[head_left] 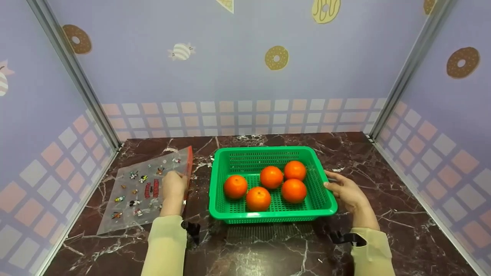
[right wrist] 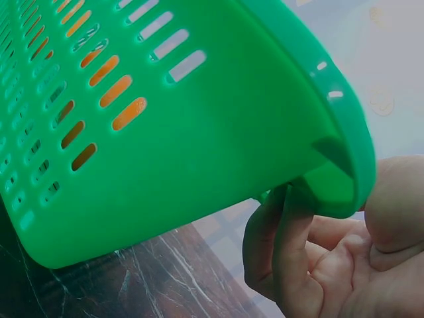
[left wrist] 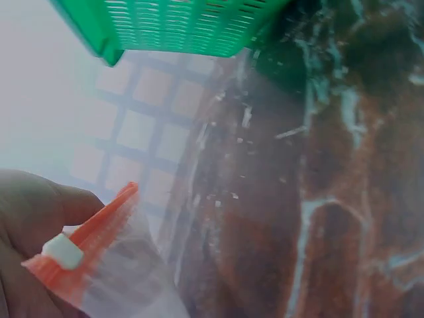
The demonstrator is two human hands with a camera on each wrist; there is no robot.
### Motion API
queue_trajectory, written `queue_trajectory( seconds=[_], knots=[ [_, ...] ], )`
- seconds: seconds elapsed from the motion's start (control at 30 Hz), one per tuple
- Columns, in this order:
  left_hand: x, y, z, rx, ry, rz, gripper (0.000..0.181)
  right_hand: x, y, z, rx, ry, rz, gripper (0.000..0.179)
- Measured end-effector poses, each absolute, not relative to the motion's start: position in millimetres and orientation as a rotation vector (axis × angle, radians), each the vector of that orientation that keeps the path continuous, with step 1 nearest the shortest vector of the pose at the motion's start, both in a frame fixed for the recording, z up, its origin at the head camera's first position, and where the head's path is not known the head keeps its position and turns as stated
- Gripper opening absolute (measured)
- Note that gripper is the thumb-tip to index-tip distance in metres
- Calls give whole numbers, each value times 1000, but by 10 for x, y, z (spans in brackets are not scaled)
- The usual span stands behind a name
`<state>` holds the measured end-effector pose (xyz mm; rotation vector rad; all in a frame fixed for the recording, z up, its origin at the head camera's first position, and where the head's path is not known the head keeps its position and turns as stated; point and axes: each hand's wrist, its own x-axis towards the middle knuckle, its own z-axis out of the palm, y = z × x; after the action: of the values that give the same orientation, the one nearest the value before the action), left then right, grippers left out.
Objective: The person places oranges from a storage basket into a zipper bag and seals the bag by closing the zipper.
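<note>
Several oranges (head_left: 258,199) sit inside a green plastic basket (head_left: 274,215) with slotted walls, in the middle of the head view. My right hand (head_left: 350,196) grips the basket's right rim, thumb on top and fingers (right wrist: 291,245) curled underneath, as the right wrist view shows. To the left of the basket lies a clear zip bag (head_left: 128,172) with cartoon prints and a red zip edge. My left hand (head_left: 174,189) holds the bag at that edge; in the left wrist view a white slider (left wrist: 63,252) shows on the red strip (left wrist: 106,222) beside the thumb.
Beneath everything is a dark red marbled tabletop (head_left: 268,253). Lilac walls (head_left: 230,76) with donut and candy pictures enclose it at the back and both sides, with metal posts (head_left: 410,69) in the corners. A black strap mount (head_left: 191,229) is on each wrist.
</note>
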<state>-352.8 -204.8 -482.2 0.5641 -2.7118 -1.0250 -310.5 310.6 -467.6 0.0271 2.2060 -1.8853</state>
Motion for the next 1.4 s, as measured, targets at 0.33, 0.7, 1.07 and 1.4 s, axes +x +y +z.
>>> queue_trajectory(
  seconds=[0.33, 0.7, 1.07, 1.4],
  knots=[
    [-3465, -1930, -4652, 448, -2562, -1124, 24, -3102, 3107, -4673, 38, 2198, -1891, 70],
    [-3357, -1701, -4375, 369, -2504, -1289, 22, -3104, 3115, -4683, -4, 2224, -1882, 69],
    [-3284, -1468, -4267, 334, -2428, -1428, 19, -3103, 3110, -4685, -2, 2206, -1901, 70],
    [-3170, -1400, -4240, 329, -2454, -1460, 20, -3096, 3080, -4658, 40, 2253, -1875, 67]
  ],
)
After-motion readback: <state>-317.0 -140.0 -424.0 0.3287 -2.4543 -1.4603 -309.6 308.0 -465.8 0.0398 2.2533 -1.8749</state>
